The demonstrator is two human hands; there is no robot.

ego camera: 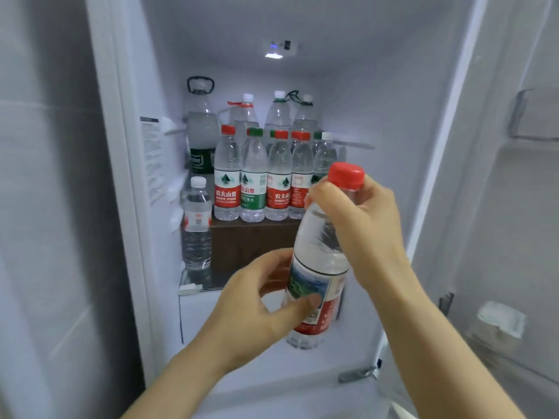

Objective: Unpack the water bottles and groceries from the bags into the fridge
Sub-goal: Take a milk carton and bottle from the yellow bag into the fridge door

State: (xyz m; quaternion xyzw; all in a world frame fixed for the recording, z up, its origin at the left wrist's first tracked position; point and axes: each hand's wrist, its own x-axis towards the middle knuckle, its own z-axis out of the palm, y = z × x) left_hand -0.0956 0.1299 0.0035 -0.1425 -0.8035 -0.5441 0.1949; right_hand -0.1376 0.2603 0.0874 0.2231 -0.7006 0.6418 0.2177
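Both my hands hold one clear water bottle [320, 252] with a red cap and a red label, upright in front of the open fridge [157, 86]. My right hand [360, 225] grips its neck and shoulder just under the cap. My left hand [257, 300] grips its labelled lower part, thumb across the label. Behind it, a row of small red- and green-labelled bottles [257, 182] stands on a dark brown box [251, 240] inside the fridge.
Several larger bottles [202, 125] stand at the back. One small white-capped bottle [197, 225] stands on the glass shelf [193, 285] left of the box. The open fridge door [514, 207] with its door shelf is at the right. A white drawer front lies below the shelf.
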